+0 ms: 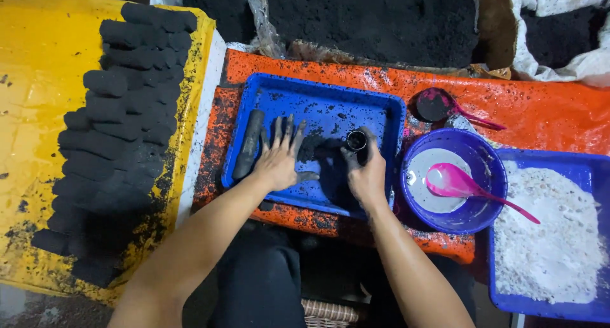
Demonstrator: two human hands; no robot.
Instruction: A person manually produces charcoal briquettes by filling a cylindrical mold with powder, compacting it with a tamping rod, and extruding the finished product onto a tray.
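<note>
A blue tray [330, 93] dusted with black powder lies on an orange sheet in front of me. My left hand [279, 157] is spread flat, palm down, on the tray floor, fingers blackened. Just left of it lies a black cylinder roll [248, 143] along the tray's left wall. My right hand [365, 169] grips a small black tube mould [356, 140], held upright with its open end up, over a patch of black powder in the tray.
Several rows of finished black rolls [121, 112] lie on a yellow sheet at left. A blue bowl [483, 156] with white liquid and a pink spoon [460, 183] sits right, beside a blue tray of white powder [553, 239]. A second pink spoon [445, 107] lies behind.
</note>
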